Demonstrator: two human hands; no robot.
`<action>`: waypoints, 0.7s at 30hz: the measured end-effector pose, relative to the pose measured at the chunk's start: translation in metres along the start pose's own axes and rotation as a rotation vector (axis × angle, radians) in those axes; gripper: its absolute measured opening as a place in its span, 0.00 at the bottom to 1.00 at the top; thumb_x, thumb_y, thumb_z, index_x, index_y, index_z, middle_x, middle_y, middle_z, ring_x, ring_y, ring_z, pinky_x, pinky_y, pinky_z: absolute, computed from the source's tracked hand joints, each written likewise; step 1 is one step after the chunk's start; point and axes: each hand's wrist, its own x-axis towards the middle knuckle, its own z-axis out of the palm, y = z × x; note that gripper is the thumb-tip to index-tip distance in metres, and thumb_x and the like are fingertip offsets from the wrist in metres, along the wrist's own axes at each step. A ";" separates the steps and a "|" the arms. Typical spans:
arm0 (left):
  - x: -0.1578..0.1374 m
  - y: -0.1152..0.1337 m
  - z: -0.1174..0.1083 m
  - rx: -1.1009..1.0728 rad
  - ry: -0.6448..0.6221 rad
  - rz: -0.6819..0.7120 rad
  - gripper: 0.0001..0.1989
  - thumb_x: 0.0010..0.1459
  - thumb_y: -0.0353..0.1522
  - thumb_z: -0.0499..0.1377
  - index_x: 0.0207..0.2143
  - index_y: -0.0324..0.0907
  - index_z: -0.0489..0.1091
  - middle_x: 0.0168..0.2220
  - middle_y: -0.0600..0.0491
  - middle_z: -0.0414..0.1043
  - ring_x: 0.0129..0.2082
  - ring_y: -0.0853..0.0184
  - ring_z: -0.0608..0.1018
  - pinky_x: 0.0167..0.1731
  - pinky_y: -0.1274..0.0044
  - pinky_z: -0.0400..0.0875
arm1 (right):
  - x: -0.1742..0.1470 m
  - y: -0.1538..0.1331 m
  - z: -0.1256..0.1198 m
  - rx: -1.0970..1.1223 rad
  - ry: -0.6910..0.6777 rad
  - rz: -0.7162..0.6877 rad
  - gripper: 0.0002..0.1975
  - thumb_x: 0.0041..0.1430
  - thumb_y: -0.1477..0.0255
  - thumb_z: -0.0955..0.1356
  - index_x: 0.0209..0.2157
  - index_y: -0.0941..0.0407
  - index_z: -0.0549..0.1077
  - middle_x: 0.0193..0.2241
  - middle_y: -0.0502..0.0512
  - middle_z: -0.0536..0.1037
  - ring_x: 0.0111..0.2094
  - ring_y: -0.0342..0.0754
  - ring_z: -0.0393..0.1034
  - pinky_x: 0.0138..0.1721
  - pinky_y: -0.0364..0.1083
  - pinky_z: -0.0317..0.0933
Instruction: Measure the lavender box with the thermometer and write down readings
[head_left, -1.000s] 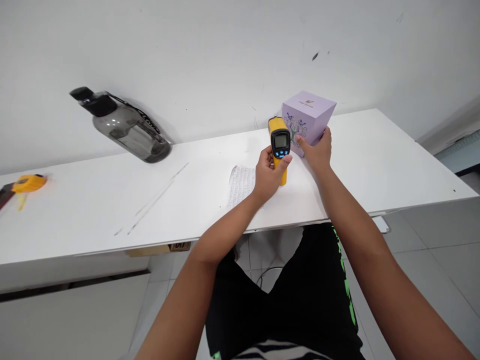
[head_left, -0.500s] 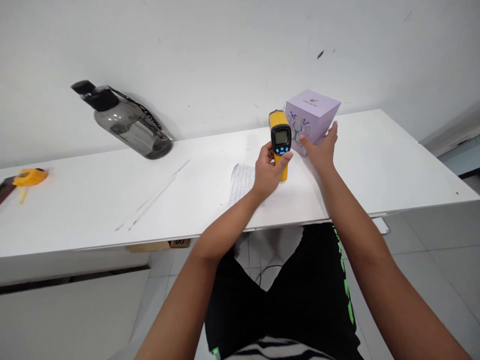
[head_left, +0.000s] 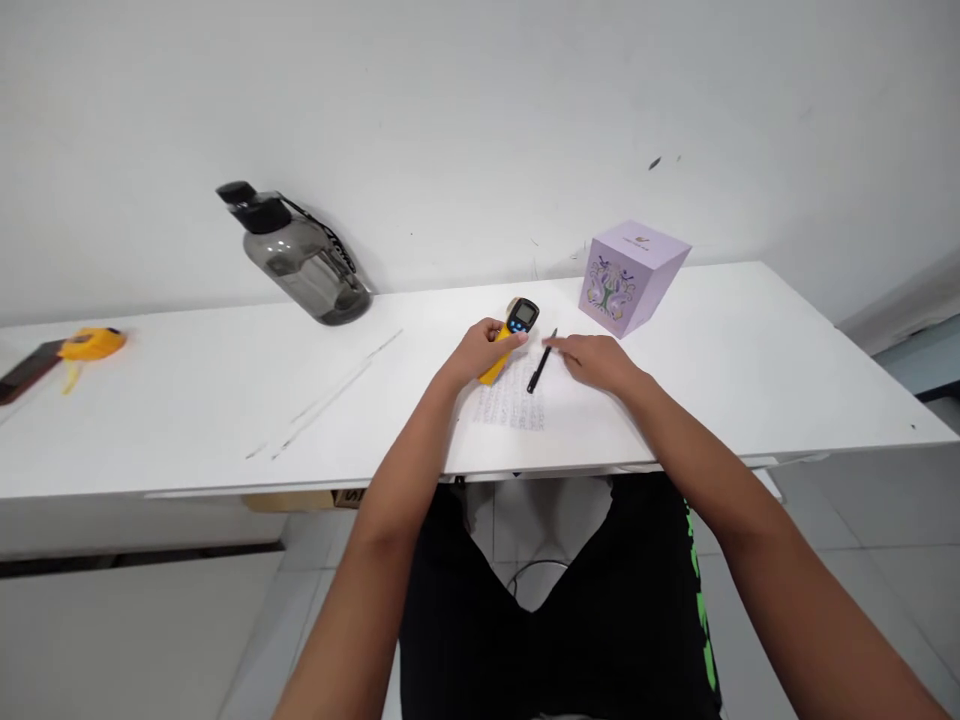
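My left hand (head_left: 480, 350) is wrapped round the yellow grip of an infrared thermometer (head_left: 523, 315), tilted low over the paper, its small screen and blue buttons facing up. A black pen (head_left: 538, 372) lies slantwise across a sheet of handwritten paper (head_left: 510, 408). Over the pen's upper end reaches my right hand (head_left: 596, 362), its index finger stretched out; it appears to touch the pen without gripping it. Behind that hand a lilac box (head_left: 634, 275) with a printed tree-like design stands upright, apart from my fingers.
A grey water bottle (head_left: 311, 265) with a black cap stands by the wall at back left. At far left lie a yellow tape measure (head_left: 94, 344) and a dark flat object (head_left: 30, 372). The white tabletop (head_left: 720, 400) has its front edge just before my legs.
My right hand has let go of the lilac box and moved down-left to the pen. My left hand has lowered the thermometer leftward over the paper. The camera view has shifted somewhat.
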 end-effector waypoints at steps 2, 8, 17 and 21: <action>-0.002 0.000 0.001 -0.083 -0.112 -0.025 0.23 0.46 0.46 0.74 0.35 0.43 0.70 0.29 0.53 0.73 0.25 0.67 0.75 0.26 0.73 0.68 | 0.001 -0.001 -0.001 0.015 -0.043 -0.018 0.21 0.65 0.76 0.61 0.51 0.51 0.81 0.46 0.55 0.85 0.45 0.54 0.79 0.45 0.49 0.67; -0.007 -0.004 0.002 -0.260 -0.265 0.011 0.27 0.46 0.51 0.72 0.38 0.42 0.70 0.30 0.54 0.73 0.29 0.69 0.75 0.29 0.76 0.67 | 0.001 -0.006 -0.005 -0.045 -0.120 0.017 0.22 0.65 0.76 0.62 0.55 0.50 0.79 0.48 0.55 0.85 0.45 0.54 0.80 0.42 0.49 0.67; -0.005 -0.012 0.008 -0.346 -0.109 -0.050 0.34 0.43 0.59 0.69 0.35 0.42 0.64 0.26 0.55 0.72 0.26 0.70 0.73 0.29 0.76 0.65 | -0.005 0.025 -0.013 0.213 0.352 0.207 0.17 0.69 0.64 0.61 0.50 0.55 0.76 0.37 0.59 0.85 0.36 0.54 0.79 0.37 0.49 0.66; -0.006 -0.010 0.012 -0.369 -0.043 -0.078 0.33 0.44 0.58 0.70 0.36 0.43 0.63 0.27 0.56 0.71 0.28 0.69 0.74 0.29 0.76 0.65 | -0.011 0.021 -0.018 0.708 0.658 0.224 0.16 0.61 0.53 0.68 0.37 0.51 0.71 0.26 0.49 0.76 0.26 0.47 0.71 0.30 0.46 0.63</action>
